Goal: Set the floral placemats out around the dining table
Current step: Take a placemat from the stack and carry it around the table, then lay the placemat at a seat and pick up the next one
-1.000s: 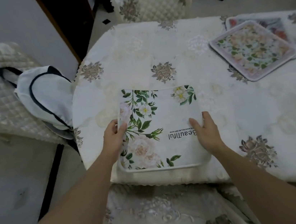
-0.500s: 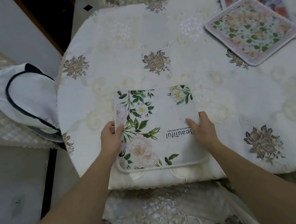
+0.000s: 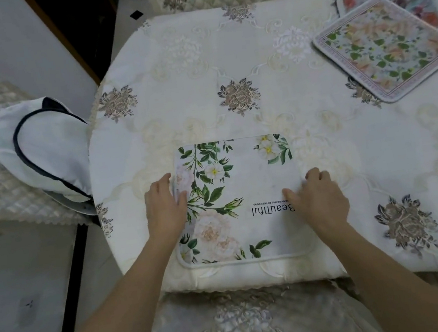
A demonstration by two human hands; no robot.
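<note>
Now that the placemat lies flat at the near table edge, both hands have shifted from pinching its side edges to resting on top: left hand flat on the left border, right hand loosely curled on the right, neither gripping. Reads as placed, final smoothing. Two more floral mats are stacked at the far right of the table, not yet set out. White bag on the left chair; contents not visible.

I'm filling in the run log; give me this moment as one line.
stage: placing | white floral placemat: flat at near table edge | left hand: on its left edge | right hand: on its right side | mat stack: far right
</note>
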